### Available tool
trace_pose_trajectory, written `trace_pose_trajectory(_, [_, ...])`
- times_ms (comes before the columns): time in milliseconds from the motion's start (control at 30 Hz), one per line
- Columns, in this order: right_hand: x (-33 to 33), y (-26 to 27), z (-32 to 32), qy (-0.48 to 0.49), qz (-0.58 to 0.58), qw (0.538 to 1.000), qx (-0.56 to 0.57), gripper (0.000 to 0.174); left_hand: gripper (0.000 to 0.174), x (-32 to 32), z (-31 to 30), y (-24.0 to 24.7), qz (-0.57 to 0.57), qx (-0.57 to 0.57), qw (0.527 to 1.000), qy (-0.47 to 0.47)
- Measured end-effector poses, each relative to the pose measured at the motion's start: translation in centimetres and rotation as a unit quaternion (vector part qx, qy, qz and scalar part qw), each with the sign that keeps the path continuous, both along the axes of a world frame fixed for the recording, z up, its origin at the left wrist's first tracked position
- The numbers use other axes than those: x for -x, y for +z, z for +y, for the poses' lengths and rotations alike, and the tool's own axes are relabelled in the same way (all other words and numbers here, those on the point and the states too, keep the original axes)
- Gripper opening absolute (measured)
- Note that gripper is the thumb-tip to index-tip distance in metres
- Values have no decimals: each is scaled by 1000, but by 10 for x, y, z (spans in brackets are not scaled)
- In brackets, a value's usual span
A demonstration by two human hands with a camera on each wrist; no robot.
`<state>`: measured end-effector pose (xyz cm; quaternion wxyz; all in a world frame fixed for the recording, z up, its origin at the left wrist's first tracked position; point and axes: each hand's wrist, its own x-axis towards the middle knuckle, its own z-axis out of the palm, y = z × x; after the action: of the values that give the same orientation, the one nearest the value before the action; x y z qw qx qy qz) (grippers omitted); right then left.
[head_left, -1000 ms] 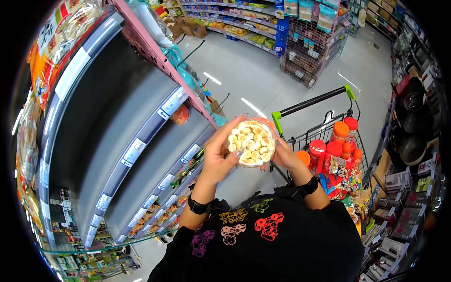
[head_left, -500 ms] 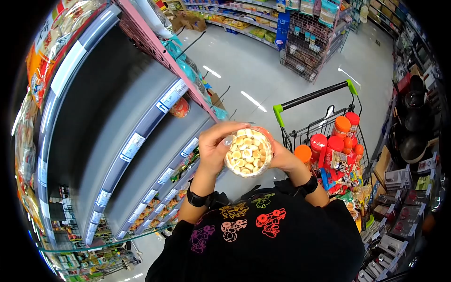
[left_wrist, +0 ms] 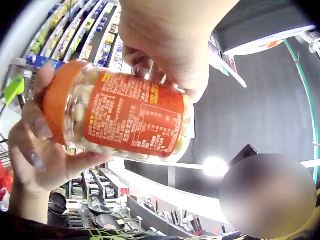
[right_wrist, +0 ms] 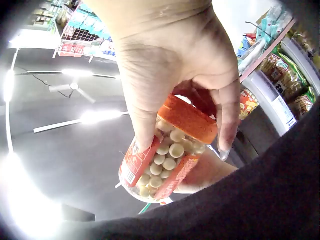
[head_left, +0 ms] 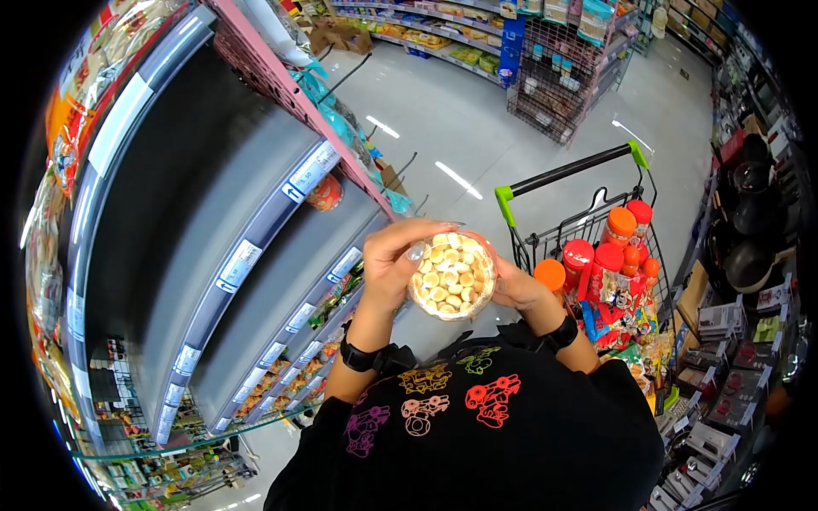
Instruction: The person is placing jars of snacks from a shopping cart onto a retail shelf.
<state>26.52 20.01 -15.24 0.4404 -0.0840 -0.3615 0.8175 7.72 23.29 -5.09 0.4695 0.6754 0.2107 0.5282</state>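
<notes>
One clear jar of small round biscuits, orange lid and red-orange label, held before my chest with its base facing my head; my left hand grips the base end, my right hand the lid end. To my right, one shopping cart with red-lidded jars and bright packets; to my left, one grey shelf with price tags, an orange tub just below its edge.
</notes>
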Motion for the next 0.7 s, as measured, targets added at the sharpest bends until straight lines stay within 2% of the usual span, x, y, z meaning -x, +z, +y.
trace_pose_trajectory(100, [0, 3, 1, -8, 20, 1000, 5, 90, 58, 4, 1, -4, 23, 10, 1000, 8])
trace_pose_trajectory(167, [-5, 2, 2, -31, -21, 999, 4, 86, 60, 10, 8, -17, 47, -16, 998, 28])
trace_pose_trajectory(267, [-12, 4, 11, -130, -16, 991, 15, 84, 69, 9, 7, -49, -27, 163, 986, -27])
trace_pose_trajectory(300, [-12, 5, 14, -162, -15, 986, 18, 84, 74, 9, 3, -57, -68, 250, 960, -105])
trace_pose_trajectory(367, [-13, 16, 19, -214, -52, 975, -22, 90, 69, 10, -1, -90, -57, 354, 933, -14])
trace_pose_trajectory(400, [-13, 17, 22, -225, -77, 970, -51, 91, 61, 8, -7, -84, -57, 418, 907, -8])
trace_pose_trajectory(500, [-8, 15, 27, -230, -122, 960, -107, 92, 59, 20, -7, -94, -97, 489, 862, -95])
trace_pose_trajectory(567, [0, 14, 30, -217, -136, 956, -140, 92, 56, 29, -11, -93, -119, 484, 862, -89])
trace_pose_trajectory(633, [10, 10, 32, -202, -120, 965, -120, 91, 55, 41, -14, -93, -125, 454, 878, -82])
trace_pose_trajectory(700, [22, 14, 34, -159, -88, 980, -87, 92, 63, 62, -14, -103, -149, 428, 878, -155])
